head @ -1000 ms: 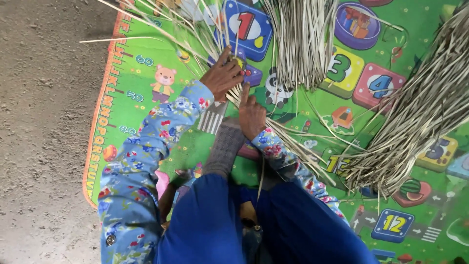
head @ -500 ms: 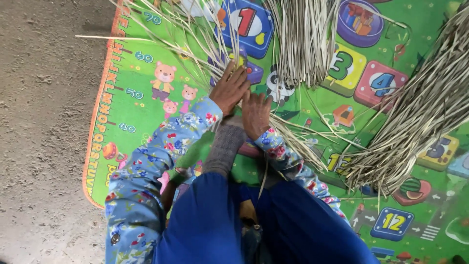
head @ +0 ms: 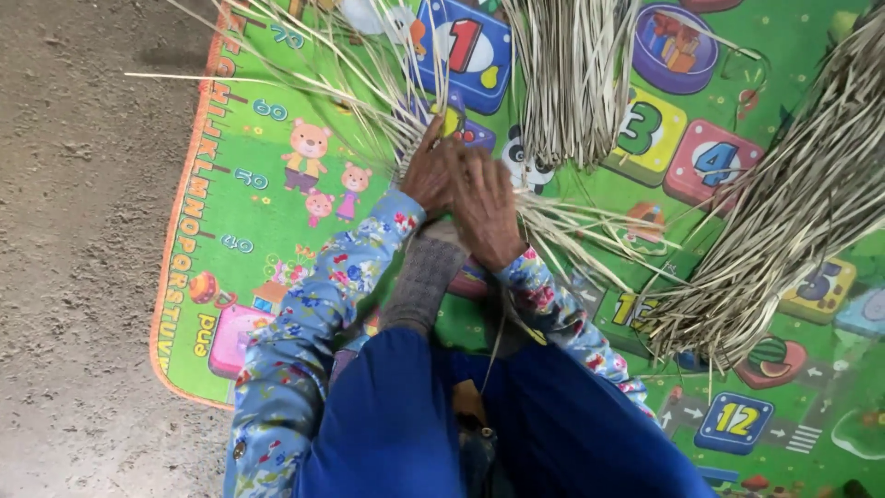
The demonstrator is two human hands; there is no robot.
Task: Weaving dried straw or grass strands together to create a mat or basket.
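both hands (head: 461,189) press together on pale straw strips (head: 553,221) fanning beneath them.

floor: grey gritty concrete (head: 64,277); cover: green picture play mat (head: 258,240); light: soft, even

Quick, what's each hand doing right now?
Left hand: closed on the pale straw strips.
Right hand: pressed flat on the same strips, grip cannot be told.
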